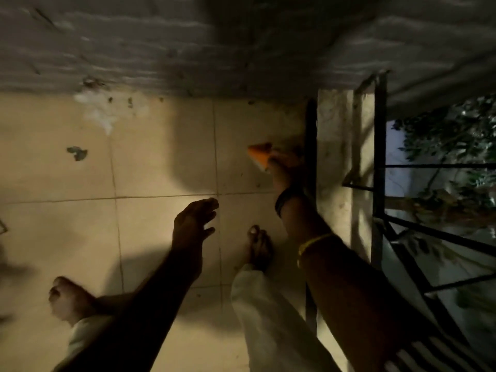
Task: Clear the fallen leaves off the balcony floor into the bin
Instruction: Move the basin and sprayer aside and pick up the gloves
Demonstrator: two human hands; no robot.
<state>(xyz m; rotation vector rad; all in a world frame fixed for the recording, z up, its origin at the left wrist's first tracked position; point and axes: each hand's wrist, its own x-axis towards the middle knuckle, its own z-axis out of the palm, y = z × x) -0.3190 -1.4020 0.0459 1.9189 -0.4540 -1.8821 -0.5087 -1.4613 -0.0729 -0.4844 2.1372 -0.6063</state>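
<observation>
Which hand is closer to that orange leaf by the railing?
Right. The right hand is touching the orange leaf, apparently pinching it; the left hand hovers open, apart, nearer the person.

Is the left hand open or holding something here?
Open. The left hand hovers over the floor tiles with fingers extended and nothing in it, while the right hand grips an orange leaf.

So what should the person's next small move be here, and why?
Probably lift the orange leaf that the right hand pinches by the railing off the tiled floor. The left hand hovers open, and no bin is in view yet.
</observation>
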